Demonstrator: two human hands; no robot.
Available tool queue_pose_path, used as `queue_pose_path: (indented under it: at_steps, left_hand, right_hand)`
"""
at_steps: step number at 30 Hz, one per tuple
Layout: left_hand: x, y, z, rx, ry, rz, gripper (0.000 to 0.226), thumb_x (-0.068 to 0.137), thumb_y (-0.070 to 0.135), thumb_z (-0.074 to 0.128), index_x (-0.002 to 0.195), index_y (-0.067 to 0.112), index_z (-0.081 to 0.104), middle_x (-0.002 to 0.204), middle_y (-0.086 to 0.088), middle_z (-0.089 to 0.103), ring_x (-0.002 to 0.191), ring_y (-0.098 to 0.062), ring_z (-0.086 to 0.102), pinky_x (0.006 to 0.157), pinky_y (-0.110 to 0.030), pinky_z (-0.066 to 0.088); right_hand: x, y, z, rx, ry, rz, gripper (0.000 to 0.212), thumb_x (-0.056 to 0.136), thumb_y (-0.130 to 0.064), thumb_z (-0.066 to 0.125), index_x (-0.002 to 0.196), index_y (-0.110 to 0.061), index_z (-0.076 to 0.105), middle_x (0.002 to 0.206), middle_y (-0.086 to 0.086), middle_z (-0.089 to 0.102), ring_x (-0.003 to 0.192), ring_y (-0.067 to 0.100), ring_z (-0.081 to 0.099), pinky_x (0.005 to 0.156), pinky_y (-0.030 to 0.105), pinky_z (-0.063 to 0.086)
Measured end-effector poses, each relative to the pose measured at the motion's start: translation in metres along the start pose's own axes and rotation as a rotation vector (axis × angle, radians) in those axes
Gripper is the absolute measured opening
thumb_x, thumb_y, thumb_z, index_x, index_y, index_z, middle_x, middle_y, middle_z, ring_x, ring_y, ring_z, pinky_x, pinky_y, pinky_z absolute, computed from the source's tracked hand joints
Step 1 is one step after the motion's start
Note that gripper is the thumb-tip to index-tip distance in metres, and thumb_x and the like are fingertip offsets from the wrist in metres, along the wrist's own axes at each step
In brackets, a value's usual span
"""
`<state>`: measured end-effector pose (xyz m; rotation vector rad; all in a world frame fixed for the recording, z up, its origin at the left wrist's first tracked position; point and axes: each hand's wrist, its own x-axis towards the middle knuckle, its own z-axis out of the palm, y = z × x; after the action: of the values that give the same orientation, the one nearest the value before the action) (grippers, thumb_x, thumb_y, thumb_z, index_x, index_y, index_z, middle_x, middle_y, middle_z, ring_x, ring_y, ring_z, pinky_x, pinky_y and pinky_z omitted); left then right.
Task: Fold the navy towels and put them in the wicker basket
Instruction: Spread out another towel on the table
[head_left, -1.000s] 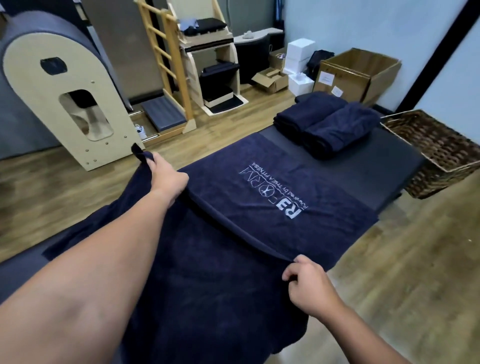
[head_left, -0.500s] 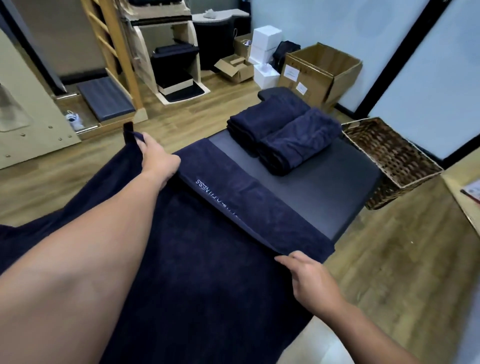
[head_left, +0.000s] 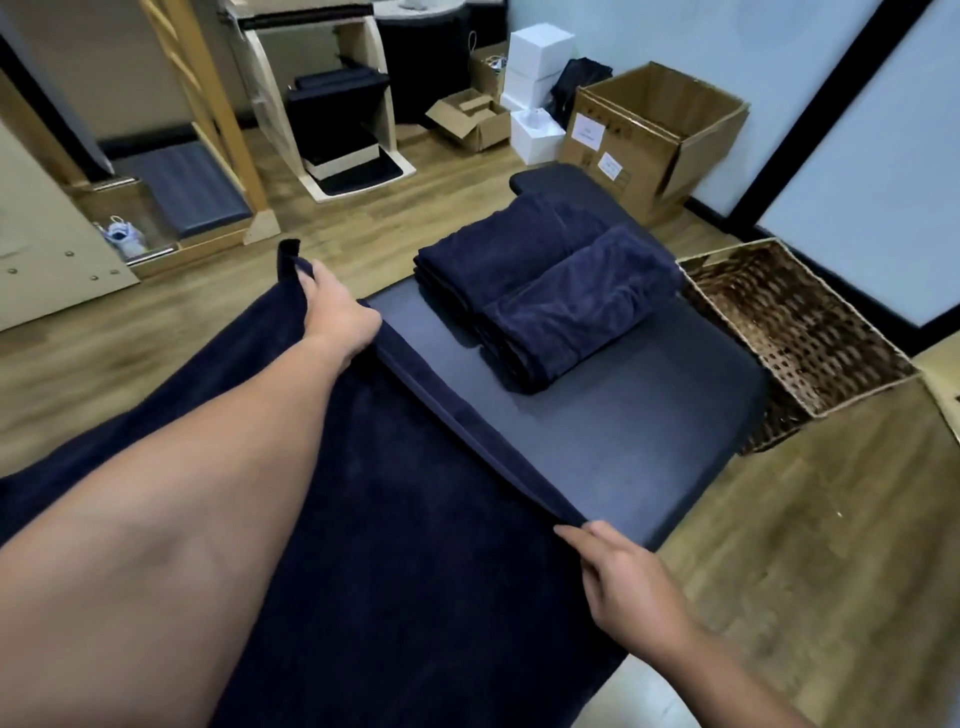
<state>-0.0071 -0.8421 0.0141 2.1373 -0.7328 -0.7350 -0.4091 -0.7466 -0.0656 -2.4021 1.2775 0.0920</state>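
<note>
A large navy towel (head_left: 405, 545) lies spread over the near half of a dark padded bench (head_left: 623, 431). My left hand (head_left: 337, 312) grips its far left corner, which sticks up above my fingers. At the bench's right edge, my right hand (head_left: 623, 577) pinches the far right corner. The towel's far edge runs straight between both hands. Two folded navy towels (head_left: 545, 291) sit stacked on the far end of the bench. An empty wicker basket (head_left: 795, 332) stands on the floor to the bench's right.
Open cardboard boxes (head_left: 654, 135) and white boxes (head_left: 537, 88) stand against the back wall. Wooden exercise equipment (head_left: 332, 104) and a ladder frame (head_left: 208, 114) fill the back left. Wood floor surrounds the bench.
Both hands have pulled the towel's far edge toward me; the printed logo and the folded-under band are no longer visible. The view has swung right and down.
</note>
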Motion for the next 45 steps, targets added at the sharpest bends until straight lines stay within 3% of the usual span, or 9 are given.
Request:
queue_pose_path:
  at_steps: [8, 11, 15, 19, 23, 29, 33, 40, 45]
  left_hand:
    - [0.008, -0.016, 0.059, -0.003, -0.169, -0.03, 0.105, 0.087, -0.007, 0.057, 0.161, 0.032, -0.006, 0.165, 0.009, -0.028, 0.142, -0.022, 0.033, 0.061, -0.025, 0.047]
    - [-0.011, -0.039, 0.068, 0.106, -0.353, 0.03, 0.098, 0.086, -0.01, 0.057, 0.161, 0.035, 0.013, 0.166, 0.009, -0.022, 0.15, -0.02, 0.025, 0.089, -0.031, 0.053]
    - [-0.055, -0.078, 0.066, 0.458, -0.363, 0.204, 0.066, 0.087, -0.007, 0.052, 0.15, 0.014, 0.048, 0.168, -0.002, 0.018, 0.153, -0.022, 0.022, 0.119, -0.023, 0.02]
    - [-0.119, -0.13, 0.047, 0.585, -0.331, 0.212, 0.063, 0.09, 0.002, 0.051, 0.151, 0.016, 0.044, 0.166, -0.002, 0.026, 0.152, -0.019, 0.025, 0.125, -0.033, 0.02]
    - [-0.2, -0.186, 0.02, 0.687, -0.207, 0.105, 0.065, 0.095, 0.007, 0.046, 0.157, 0.021, 0.032, 0.169, 0.007, 0.01, 0.155, -0.012, 0.007, 0.126, -0.04, 0.007]
    - [-0.318, -0.249, -0.013, 0.681, 0.09, -0.131, 0.054, 0.095, 0.016, 0.059, 0.148, 0.015, 0.048, 0.165, -0.004, 0.026, 0.152, -0.022, 0.025, 0.122, -0.047, 0.022]
    - [-0.373, -0.291, -0.039, 0.698, 0.334, -0.35, 0.056, 0.07, 0.004, 0.077, 0.124, 0.002, 0.064, 0.141, -0.028, 0.051, 0.124, -0.046, 0.055, 0.093, -0.058, 0.053]
    - [-0.419, -0.303, -0.065, 0.343, 0.605, -0.807, 0.028, 0.092, 0.007, 0.048, 0.12, 0.001, 0.05, 0.123, -0.023, 0.049, 0.105, -0.049, 0.054, 0.084, -0.053, 0.047]
    - [-0.441, -0.326, -0.073, 0.151, 0.571, -0.631, 0.013, 0.091, 0.016, 0.058, 0.081, 0.022, 0.051, 0.088, -0.005, 0.064, 0.088, -0.031, 0.059, 0.076, -0.036, 0.044]
  right_hand:
    - [0.025, 0.033, 0.012, -0.118, 0.074, 0.027, 0.055, 0.073, -0.004, 0.068, 0.124, -0.024, 0.065, 0.1, -0.01, 0.049, 0.074, 0.022, 0.058, 0.059, 0.032, 0.051]
    - [0.026, 0.025, 0.015, -0.187, 0.193, -0.097, 0.064, 0.055, 0.001, 0.073, 0.116, -0.017, 0.072, 0.093, -0.002, 0.052, 0.074, 0.024, 0.049, 0.059, 0.035, 0.05]
    - [0.039, -0.017, 0.017, -0.167, -0.007, -0.325, 0.058, 0.07, -0.021, 0.07, 0.127, -0.021, 0.063, 0.114, 0.002, 0.051, 0.09, 0.025, 0.058, 0.069, 0.036, 0.055]
    - [0.056, -0.069, 0.014, -0.251, -0.339, -0.208, 0.088, 0.088, -0.064, 0.051, 0.158, -0.027, 0.012, 0.16, 0.011, 0.008, 0.138, 0.041, 0.024, 0.102, 0.058, 0.039]
    - [0.065, -0.104, 0.02, -0.337, -0.51, -0.054, 0.116, 0.082, -0.076, 0.055, 0.157, -0.027, -0.018, 0.162, 0.02, -0.02, 0.146, 0.052, -0.003, 0.107, 0.071, 0.026]
    - [0.034, -0.148, 0.041, -0.465, -0.509, -0.393, 0.1, 0.09, -0.024, 0.06, 0.158, -0.03, -0.014, 0.162, 0.016, -0.027, 0.148, 0.049, -0.019, 0.111, 0.072, 0.019]
    - [-0.011, -0.18, 0.063, -0.468, -0.54, -0.68, 0.092, 0.095, -0.043, 0.059, 0.159, -0.033, -0.007, 0.165, 0.013, -0.021, 0.149, 0.047, -0.015, 0.114, 0.07, 0.014]
    - [-0.041, -0.207, 0.094, -0.52, -0.659, -0.518, 0.118, 0.086, -0.052, 0.072, 0.151, -0.045, -0.026, 0.157, 0.008, -0.042, 0.144, 0.049, -0.03, 0.107, 0.078, 0.013]
    - [-0.041, -0.221, 0.095, -0.529, -0.699, -0.44, 0.125, 0.083, -0.045, 0.078, 0.149, -0.049, -0.028, 0.156, 0.007, -0.044, 0.145, 0.048, -0.03, 0.106, 0.08, 0.014]
